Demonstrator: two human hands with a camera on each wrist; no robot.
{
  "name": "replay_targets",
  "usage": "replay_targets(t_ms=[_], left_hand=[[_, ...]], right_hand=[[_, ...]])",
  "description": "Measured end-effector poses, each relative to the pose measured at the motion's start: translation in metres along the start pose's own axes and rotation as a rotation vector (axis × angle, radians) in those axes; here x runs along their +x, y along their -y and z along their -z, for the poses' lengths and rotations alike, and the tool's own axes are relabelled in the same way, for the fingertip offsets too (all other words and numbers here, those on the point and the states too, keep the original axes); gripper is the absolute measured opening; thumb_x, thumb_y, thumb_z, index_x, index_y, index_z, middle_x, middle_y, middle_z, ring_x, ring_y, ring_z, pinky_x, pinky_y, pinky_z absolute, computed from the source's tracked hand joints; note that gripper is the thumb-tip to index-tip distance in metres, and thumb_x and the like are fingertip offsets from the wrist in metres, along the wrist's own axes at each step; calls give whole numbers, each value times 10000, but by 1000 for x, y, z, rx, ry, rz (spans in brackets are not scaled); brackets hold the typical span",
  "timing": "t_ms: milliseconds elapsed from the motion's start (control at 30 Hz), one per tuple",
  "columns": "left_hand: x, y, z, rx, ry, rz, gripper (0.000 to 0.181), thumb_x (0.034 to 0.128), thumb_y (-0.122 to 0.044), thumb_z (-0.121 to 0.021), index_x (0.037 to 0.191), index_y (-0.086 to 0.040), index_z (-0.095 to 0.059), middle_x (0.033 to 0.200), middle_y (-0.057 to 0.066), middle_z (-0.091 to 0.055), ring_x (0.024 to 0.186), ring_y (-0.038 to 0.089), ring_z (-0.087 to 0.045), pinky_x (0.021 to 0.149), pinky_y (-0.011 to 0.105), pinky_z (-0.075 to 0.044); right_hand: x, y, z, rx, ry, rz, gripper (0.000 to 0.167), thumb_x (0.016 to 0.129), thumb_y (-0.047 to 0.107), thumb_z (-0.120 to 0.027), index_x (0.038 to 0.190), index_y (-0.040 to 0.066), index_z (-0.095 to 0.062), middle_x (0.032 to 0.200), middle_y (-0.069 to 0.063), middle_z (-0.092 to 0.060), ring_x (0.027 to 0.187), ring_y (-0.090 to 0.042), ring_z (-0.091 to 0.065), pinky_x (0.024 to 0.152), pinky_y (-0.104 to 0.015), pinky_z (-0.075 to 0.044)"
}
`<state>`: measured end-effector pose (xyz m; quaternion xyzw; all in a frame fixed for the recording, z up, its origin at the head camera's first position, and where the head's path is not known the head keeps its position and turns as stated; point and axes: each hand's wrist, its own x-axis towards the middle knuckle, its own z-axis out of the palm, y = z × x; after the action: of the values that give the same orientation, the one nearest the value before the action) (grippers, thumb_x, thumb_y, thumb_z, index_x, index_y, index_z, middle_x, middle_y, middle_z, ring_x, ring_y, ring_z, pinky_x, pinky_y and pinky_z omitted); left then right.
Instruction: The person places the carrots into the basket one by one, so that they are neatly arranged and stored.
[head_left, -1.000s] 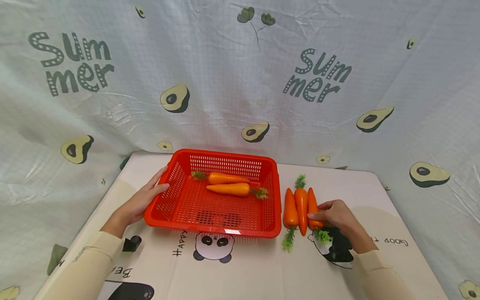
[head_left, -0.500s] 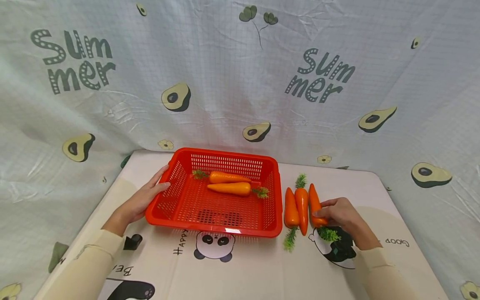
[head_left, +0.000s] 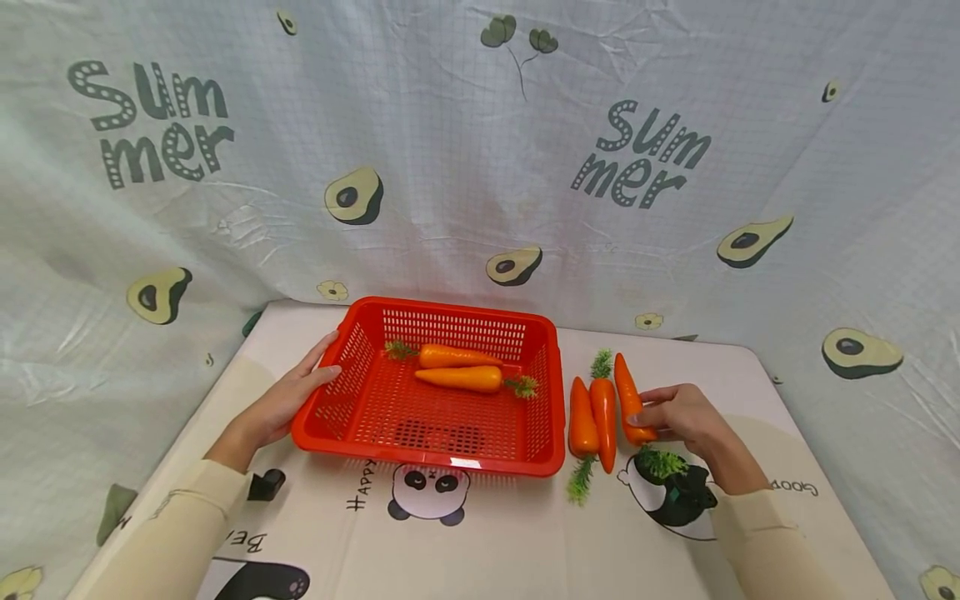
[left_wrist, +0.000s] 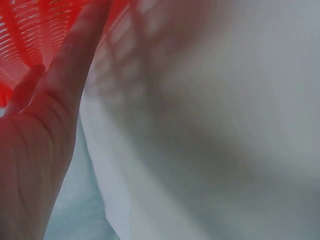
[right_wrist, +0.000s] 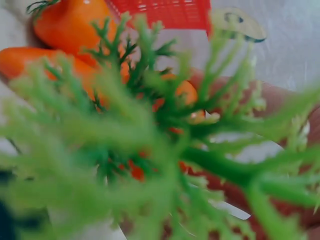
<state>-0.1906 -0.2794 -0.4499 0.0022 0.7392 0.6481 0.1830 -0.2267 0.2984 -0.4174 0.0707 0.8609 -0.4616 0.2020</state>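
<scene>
At the left side of the red plastic basket [head_left: 442, 461], my left hand [head_left: 279, 403] grips the rim, its thumb over the edge. In the left wrist view the fingers run along the basket's wall. My right hand [head_left: 688, 421] pinches a carrot [head_left: 628, 392] near its leafy end, tip pointing away from me. That carrot's green leaves [right_wrist: 165, 155] fill much of the right wrist view and hide most of the hand. Two more carrots, a left one [head_left: 582, 423] and a middle one [head_left: 603, 412], lie side by side between basket and right hand.
Inside the basket lie two orange carrots, the rear one [head_left: 453, 357] and the front one [head_left: 461, 378], with leaves at opposite ends. The table [head_left: 517, 542] has a printed panda cover. A pale avocado-print cloth [head_left: 442, 192] hangs behind.
My right hand has moved the pinched carrot away from the other two, slightly right and up in the view. The left hand and basket have stayed in place.
</scene>
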Motion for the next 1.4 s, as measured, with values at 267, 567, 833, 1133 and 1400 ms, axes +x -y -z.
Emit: replay_targets(t_ms=[267,567,833,1133,1400], left_hand=[[-2,0,0,0,-3,6,733,1116,-395,-444,1664,-434,41,1678,224,-214,1232,318,-543,925,383,-621],[-3,-1,-1,2,-4,11,736,1116,-387,-445,1663,-434,45,1684,222,-208,1249,330,-528,928,377,-620],[-2,-1,-2,4,-8,21,738,1114,-385,-452,1663,-436,38,1680,223,-222,1260,337,-524,929,377,-617],[-2,-2,-1,9,-13,19,752,1107,-406,-463,1665,-427,40,1676,226,-239,1257,338,-533,925,379,-622],[-1,-1,0,0,-11,13,744,1110,-396,-461,1665,-430,34,1678,220,-234,1271,344,-519,926,371,-620]], right_hand=[[0,14,-2,-16,11,36,690,880,154,-802,1434,-138,-513,1244,-267,-654,848,-193,-739,811,-402,-654],[-3,35,-13,-29,10,87,647,854,107,-815,1407,-112,-561,1183,-197,-675,913,-215,-696,822,-411,-653],[-3,52,-20,-16,56,133,649,850,101,-816,1410,-112,-565,1161,-194,-720,907,-200,-709,808,-377,-653],[0,68,-25,-17,98,163,652,847,101,-816,1411,-112,-569,1231,-254,-716,896,-195,-746,806,-375,-652],[5,83,-30,-33,121,190,624,841,111,-820,1392,-90,-605,1166,-201,-743,891,-195,-732,815,-373,-649]])
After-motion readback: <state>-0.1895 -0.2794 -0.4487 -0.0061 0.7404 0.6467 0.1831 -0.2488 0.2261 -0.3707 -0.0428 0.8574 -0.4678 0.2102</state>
